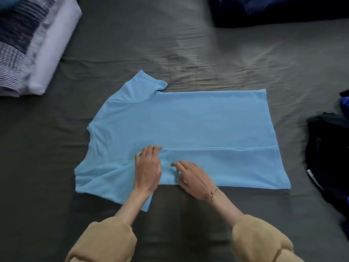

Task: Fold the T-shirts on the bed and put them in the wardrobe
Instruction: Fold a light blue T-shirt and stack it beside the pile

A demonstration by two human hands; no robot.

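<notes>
A light blue T-shirt (188,125) lies spread flat on the grey bed (188,44), turned sideways so its neck end points left and its hem points right. The near long side is folded up over the body, and the folded edge runs as a straight line across the shirt from beside the left hand out to the hem. One sleeve sticks out at the far left corner, and the other lies rumpled at the near left. The left hand (148,167) rests palm down on the shirt by the near sleeve, fingers straight and close together, their tips at the start of the fold line; it grips nothing. The right hand (192,177) lies just beside it on the folded strip, fingers stretched flat and pointing left, pressing the cloth with nothing pinched between them. A thin bracelet (213,193) circles the right wrist, and both arms come out of fuzzy tan sleeves (260,241) at the near edge. At the far left corner of the bed sits a stack (35,44) of folded things, striped navy and white beside plain white. A dark blue heap (283,10) lies at the far right, and a black garment (326,148) lies bunched at the right edge, well apart from the shirt.
</notes>
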